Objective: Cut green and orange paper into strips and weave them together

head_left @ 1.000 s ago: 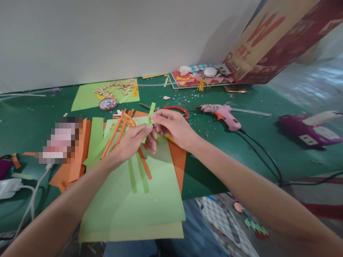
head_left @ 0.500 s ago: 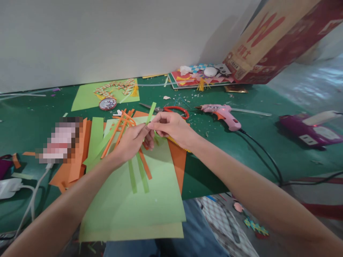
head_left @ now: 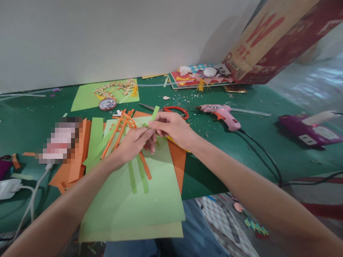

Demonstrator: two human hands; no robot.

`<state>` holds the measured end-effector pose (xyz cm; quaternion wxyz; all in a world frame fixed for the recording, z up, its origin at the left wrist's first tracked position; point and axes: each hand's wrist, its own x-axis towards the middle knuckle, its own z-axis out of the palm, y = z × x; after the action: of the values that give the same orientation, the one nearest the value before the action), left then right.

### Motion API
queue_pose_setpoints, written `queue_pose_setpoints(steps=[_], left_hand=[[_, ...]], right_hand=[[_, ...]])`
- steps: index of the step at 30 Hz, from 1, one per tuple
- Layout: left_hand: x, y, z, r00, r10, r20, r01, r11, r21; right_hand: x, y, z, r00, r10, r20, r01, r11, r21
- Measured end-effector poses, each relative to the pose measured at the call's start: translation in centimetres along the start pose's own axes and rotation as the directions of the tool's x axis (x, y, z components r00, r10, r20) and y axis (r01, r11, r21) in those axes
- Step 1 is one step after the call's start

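My left hand [head_left: 131, 144] and my right hand [head_left: 171, 128] meet over the middle of the green table [head_left: 241, 153]. Both pinch a narrow light green paper strip [head_left: 154, 113] whose free end sticks up past my right fingertips. Below my hands lie large light green paper sheets [head_left: 134, 207] with loose green and orange strips [head_left: 139, 175] on them. More orange strips [head_left: 120, 128] fan out just left of my left hand.
Red-handled scissors [head_left: 177, 110] lie behind my right hand. A pink glue gun [head_left: 222, 114] with a black cord lies to the right. A purple box [head_left: 308, 130] sits far right, a cardboard box [head_left: 268, 39] at the back. A white charger [head_left: 8, 187] lies at left.
The free end of the green strip has become shorter above my right fingers. Both hands stay in nearly the same place, with fingers shifting slightly on the strip.
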<state>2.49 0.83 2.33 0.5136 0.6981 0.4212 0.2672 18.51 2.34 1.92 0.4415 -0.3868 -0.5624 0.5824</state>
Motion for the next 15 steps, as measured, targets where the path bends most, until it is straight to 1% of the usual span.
queue_pose_setpoints(steps=[5, 8, 11, 15], left_hand=[[-0.03, 0.04, -0.09, 1.000, -0.012, 0.010, 0.012, 1.000, 0.001], [-0.12, 0.13, -0.06, 1.000, -0.015, 0.011, 0.015, 1.000, 0.024], [-0.21, 0.23, -0.03, 0.999, -0.027, 0.020, 0.026, 0.999, 0.031], [-0.21, 0.27, -0.06, 0.999, -0.039, 0.023, 0.038, 0.999, 0.030]], right_hand=[[0.09, 0.31, -0.01, 0.999, -0.010, -0.037, 0.009, 1.000, -0.005], [0.15, 0.29, -0.16, 0.996, -0.006, -0.084, 0.009, 0.999, 0.034], [0.14, 0.09, -0.45, 0.991, -0.023, -0.131, 0.035, 0.996, 0.087], [0.06, -0.13, -0.66, 0.986, -0.050, -0.160, 0.068, 0.992, 0.110]])
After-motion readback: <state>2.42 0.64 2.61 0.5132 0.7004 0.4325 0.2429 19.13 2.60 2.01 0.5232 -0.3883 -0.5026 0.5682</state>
